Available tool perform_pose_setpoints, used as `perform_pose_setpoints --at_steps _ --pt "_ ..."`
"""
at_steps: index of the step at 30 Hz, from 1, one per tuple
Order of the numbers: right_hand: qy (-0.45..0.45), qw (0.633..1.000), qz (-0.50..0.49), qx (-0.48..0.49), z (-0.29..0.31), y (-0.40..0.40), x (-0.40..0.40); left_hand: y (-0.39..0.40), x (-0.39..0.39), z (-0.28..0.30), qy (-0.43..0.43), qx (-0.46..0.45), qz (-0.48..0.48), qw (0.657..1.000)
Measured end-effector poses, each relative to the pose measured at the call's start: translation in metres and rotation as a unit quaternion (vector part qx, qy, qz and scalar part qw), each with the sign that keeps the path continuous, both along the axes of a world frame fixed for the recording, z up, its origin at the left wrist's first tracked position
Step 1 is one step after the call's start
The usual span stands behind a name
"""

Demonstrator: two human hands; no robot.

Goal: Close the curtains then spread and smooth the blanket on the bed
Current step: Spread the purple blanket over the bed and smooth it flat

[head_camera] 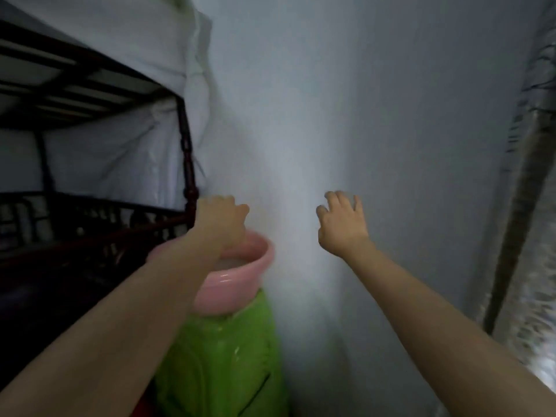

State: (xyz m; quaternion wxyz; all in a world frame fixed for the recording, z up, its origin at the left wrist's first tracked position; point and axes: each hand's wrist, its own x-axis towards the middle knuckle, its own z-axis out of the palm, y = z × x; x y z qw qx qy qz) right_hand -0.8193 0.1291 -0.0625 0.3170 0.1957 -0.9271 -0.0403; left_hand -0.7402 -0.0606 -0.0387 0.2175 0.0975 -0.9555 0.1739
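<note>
A pale grey-white curtain (331,115) fills the middle of the view, hanging in front of me. My left hand (222,219) is raised near the curtain's left side, beside the dark bedpost, fingers bent; whether it holds cloth cannot be told. My right hand (343,224) is up in front of the curtain with fingers spread and loosely bent, holding nothing. A white cloth (126,152) drapes over the dark wooden canopy bed frame (186,152) at the left. No blanket shows.
A pink basin (240,284) sits on a green object (222,356) right below my left forearm. At the right edge hangs a patterned silvery fabric (535,206) with a brown pole (517,212) leaning along it. The room is dim.
</note>
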Motion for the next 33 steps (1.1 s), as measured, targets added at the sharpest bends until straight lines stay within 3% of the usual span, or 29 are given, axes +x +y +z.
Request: perform_pose_setpoints --at_steps 7,16,25,33 --pt "-0.078 0.982 0.164 -0.060 -0.026 -0.199 0.153 -0.158 0.210 -0.023 -0.061 0.021 0.169 0.984" --pt "-0.163 0.904 0.387 -0.087 -0.031 -0.376 0.367 -0.276 0.466 -0.031 -0.032 0.023 0.338 0.940" --pt "-0.208 0.827 0.514 -0.092 -0.042 -0.517 0.496 -0.359 0.619 -0.058 -0.028 0.033 0.454 0.890" --pt "-0.201 0.761 0.615 -0.055 -0.046 -0.676 0.581 -0.503 0.698 -0.064 -0.019 0.044 0.520 0.853"
